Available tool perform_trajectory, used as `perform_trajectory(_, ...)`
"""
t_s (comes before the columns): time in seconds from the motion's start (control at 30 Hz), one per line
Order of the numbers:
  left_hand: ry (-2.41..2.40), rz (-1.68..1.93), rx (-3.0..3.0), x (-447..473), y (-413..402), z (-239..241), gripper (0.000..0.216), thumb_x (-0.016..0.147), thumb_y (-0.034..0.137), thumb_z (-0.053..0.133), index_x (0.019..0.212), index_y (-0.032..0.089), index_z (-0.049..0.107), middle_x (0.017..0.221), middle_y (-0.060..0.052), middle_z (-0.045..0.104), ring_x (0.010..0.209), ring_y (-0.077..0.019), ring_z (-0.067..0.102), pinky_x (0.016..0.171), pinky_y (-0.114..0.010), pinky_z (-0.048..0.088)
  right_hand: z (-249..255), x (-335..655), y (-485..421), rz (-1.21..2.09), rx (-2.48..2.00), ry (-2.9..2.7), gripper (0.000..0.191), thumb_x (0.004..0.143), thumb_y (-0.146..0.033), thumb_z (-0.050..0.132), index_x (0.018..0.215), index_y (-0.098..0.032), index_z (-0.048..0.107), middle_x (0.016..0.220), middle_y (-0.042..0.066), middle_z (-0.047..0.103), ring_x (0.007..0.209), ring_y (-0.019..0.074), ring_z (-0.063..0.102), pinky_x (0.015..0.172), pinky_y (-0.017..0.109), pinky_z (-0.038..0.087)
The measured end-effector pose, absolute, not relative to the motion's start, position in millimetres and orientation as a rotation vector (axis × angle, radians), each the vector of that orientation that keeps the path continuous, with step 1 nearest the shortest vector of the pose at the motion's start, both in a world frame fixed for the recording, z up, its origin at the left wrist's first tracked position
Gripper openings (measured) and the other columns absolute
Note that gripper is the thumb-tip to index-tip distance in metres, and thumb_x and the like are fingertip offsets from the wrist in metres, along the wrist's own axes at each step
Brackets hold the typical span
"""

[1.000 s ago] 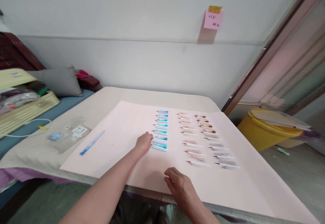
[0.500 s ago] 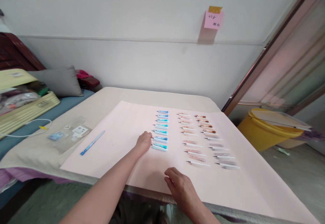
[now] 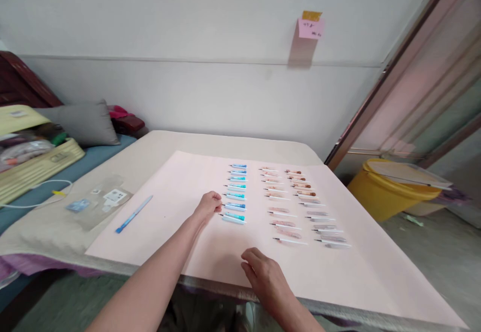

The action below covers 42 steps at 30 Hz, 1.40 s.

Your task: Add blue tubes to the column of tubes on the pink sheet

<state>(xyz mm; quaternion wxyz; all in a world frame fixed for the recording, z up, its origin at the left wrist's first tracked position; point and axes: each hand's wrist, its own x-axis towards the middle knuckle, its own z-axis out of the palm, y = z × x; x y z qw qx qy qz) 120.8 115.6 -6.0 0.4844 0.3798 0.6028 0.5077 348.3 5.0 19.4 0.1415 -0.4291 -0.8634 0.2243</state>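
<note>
On the table (image 3: 158, 144) lies a large sheet of pale pink paper (image 3: 180, 186), and on it small pens are set out in three neat columns running from the far edge toward the near edge. The left column of blue pens (image 3: 235, 193) holds short white barrels with blue or teal caps, each lying crosswise and parallel to the next, tips pointing left. The middle column (image 3: 280, 204) and right column (image 3: 315, 206) hold similar pens in pinkish, brown and grey tones.

The left hand (image 3: 208, 206) rests on the paper just left of the blue column's near end, fingers curled in loosely, its fingertips at the tip of one of the nearest blue pens; whether it pinches that pen cannot be told. The right hand (image 3: 265, 272) lies palm down near the near edge of the table, fingers bent and relaxed, holding nothing.

A single long blue pen (image 3: 134, 214) lies apart near the paper's left edge, beside a clear plastic bag (image 3: 99, 201) on the table's left side.
</note>
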Motion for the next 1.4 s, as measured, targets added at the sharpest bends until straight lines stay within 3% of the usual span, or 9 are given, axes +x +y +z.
perform_trajectory(0.43, 1.03, 1.336, 0.41, 114.6, 111.1, 4.0, 0.014, 0.069, 0.003, 0.059, 0.079, 0.012, 0.057, 0.063, -0.002, 0.055, 0.055, -0.0069, 0.054, 0.059, -0.022, 0.049, 18.1, 348.3, 5.3, 0.65, -1.24, -2.49, 0.019, 0.085, -0.015, 0.041, 0.091, -0.021, 0.059, 0.094, 0.003, 0.063, 0.082, 0.0161, 0.062, 0.068, 0.023, 0.042)
perform_trajectory(0.63, 0.928, 1.362, 0.261, 116.0, 110.9, 5.9, 0.009, 0.07, 0.003, 0.06, 0.073, 0.011, 0.055, 0.061, -0.002, 0.054, 0.056, -0.0068, 0.054, 0.059, -0.02, 0.049, 16.2, 348.2, 5.2, 0.644, -1.255, -2.492, 0.018, 0.084, -0.015, 0.042, 0.089, -0.021, 0.059, 0.093, 0.003, 0.063, 0.081, 0.0155, 0.062, 0.067, 0.022, 0.041)
perform_trajectory(1.0, 0.923, 1.379, 0.148, 114.4, 110.7, 10.0, 0.015, 0.068, 0.002, 0.061, 0.079, 0.012, 0.057, 0.061, 0.0, 0.056, 0.054, -0.0064, 0.056, 0.056, -0.018, 0.049, 17.3, 348.3, 4.9, 0.623, -1.244, -2.492, 0.019, 0.084, -0.015, 0.041, 0.089, -0.021, 0.058, 0.093, 0.003, 0.063, 0.08, 0.0154, 0.062, 0.066, 0.023, 0.041)
perform_trajectory(1.2, 0.95, 1.411, 0.107, 116.9, 111.3, 8.5, 0.014, 0.069, 0.0, 0.057, 0.066, 0.013, 0.051, 0.056, 0.001, 0.054, 0.052, -0.0063, 0.055, 0.054, -0.018, 0.049, 18.1, 347.9, 4.8, 0.639, -1.258, -2.509, 0.02, 0.084, -0.015, 0.041, 0.09, -0.021, 0.059, 0.094, 0.003, 0.063, 0.082, 0.0162, 0.062, 0.067, 0.023, 0.041)
perform_trajectory(1.4, 0.951, 1.404, 0.14, 117.3, 110.7, 11.6, 0.014, 0.069, 0.002, 0.056, 0.066, 0.014, 0.049, 0.054, 0.002, 0.052, 0.049, -0.0057, 0.053, 0.053, -0.018, 0.048, 19.3, 347.2, 4.3, 0.648, -1.261, -2.504, 0.02, 0.084, -0.015, 0.041, 0.09, -0.02, 0.059, 0.094, 0.004, 0.063, 0.082, 0.0158, 0.062, 0.068, 0.023, 0.041)
